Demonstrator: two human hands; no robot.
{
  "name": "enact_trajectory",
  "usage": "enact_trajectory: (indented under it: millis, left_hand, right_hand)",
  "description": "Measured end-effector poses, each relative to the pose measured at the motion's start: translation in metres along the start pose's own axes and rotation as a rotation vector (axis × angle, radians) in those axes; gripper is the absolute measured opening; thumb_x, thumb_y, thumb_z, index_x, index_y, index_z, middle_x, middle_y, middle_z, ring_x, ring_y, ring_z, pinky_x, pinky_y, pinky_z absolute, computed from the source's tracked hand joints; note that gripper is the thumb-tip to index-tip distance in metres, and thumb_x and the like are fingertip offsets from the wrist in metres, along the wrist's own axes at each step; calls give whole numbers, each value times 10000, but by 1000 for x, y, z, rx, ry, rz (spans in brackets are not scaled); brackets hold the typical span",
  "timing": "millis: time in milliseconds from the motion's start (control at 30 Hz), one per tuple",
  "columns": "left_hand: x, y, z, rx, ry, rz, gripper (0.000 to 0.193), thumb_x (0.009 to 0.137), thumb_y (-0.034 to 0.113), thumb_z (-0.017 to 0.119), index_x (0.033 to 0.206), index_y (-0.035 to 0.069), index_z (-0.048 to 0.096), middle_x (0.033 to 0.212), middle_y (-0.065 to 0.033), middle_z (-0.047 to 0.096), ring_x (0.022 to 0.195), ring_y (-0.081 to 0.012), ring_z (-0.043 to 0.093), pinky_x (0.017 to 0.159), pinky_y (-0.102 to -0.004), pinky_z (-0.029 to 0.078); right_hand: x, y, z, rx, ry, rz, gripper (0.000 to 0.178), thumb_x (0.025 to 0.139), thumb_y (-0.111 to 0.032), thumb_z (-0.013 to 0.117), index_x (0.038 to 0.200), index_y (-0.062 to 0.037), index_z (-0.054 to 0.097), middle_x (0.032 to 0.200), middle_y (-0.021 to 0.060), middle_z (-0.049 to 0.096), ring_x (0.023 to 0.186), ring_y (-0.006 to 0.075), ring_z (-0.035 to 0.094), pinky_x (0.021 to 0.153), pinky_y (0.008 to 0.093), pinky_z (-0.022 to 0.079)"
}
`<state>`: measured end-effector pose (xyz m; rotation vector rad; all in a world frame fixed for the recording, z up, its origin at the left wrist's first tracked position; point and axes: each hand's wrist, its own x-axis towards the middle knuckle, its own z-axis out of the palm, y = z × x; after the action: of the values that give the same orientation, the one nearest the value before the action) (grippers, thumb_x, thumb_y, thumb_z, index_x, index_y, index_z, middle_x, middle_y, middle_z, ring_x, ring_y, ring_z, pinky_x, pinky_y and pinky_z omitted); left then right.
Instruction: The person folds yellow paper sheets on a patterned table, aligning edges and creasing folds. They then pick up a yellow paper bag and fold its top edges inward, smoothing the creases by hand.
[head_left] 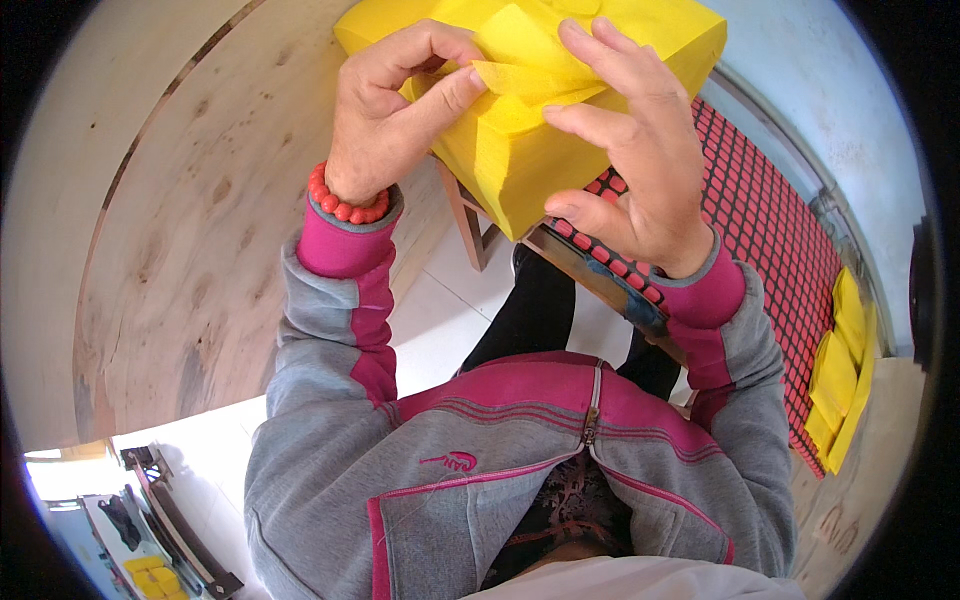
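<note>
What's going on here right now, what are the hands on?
A person works a thick stack of yellow paper sheets with both bare hands. The left hand pinches a folded top sheet between thumb and forefinger; the right hand rests spread on the stack. A red grid mat lies to the right.

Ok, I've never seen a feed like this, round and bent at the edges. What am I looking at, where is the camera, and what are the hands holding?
This is one view from a wide lens worn on a person's head, looking down, so straight edges curve. There is no machine: two bare hands. The left hand, with a red bead bracelet, pinches a thin yellow sheet on top of a thick yellow stack. The right hand rests its fingers on the same sheet. The stack sits on a red-and-black grid mat, where more yellow pieces lie. A round wooden board is to the left.
</note>
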<state>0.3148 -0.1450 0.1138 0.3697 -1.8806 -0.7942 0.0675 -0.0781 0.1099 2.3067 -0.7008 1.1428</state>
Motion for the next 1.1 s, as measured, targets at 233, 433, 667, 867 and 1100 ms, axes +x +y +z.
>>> enact_trajectory:
  millis: [233, 433, 667, 867, 1100]
  left_hand:
    - [0, -1, 0, 41, 15, 23, 81, 953, 80, 686, 987, 7, 682, 944, -11, 700, 877, -77, 631, 785, -230, 501]
    - [0, -10, -7, 111, -78, 121, 134, 1001, 57, 604, 1097, -26, 646, 1049, -48, 658, 835, -93, 606, 666, -217, 489]
    - [-2, -8, 15, 141, 81, 272, 480, 913, 110, 694, 1337, -72, 562, 1196, -142, 675, 1055, -221, 690, 965, -362, 530]
    - [11, 11, 6, 416, -80, 345, 492, 844, 30, 763, 1303, -45, 603, 1086, -138, 715, 937, -198, 715, 812, -299, 572]
    - [1, -18, 9, 266, 103, 371, 321, 882, -8, 695, 1198, -56, 671, 1030, -131, 728, 900, -176, 703, 805, -282, 560]
  right_hand:
    - [7, -12, -7, 13, -109, 140, 539, 869, -502, 735, 1173, -61, 676, 1394, 267, 567, 1308, 452, 525, 1083, 538, 405]
    - [2, -2, 3, 50, 49, 55, 510, 873, -461, 749, 1162, -48, 674, 1384, 258, 572, 1299, 454, 533, 1072, 534, 420]
    - [-18, -1, -30, 202, 191, 51, 463, 936, -430, 689, 1161, -28, 649, 1343, 284, 594, 1272, 440, 565, 1067, 507, 436]
    - [-49, -39, -66, 288, 60, 85, 354, 1021, -289, 569, 1177, 28, 559, 1132, 359, 661, 1055, 400, 682, 980, 467, 527]
    - [-178, -108, -37, 506, -347, 628, 170, 870, -100, 744, 1019, -75, 665, 875, 88, 646, 809, 279, 666, 676, 376, 533]
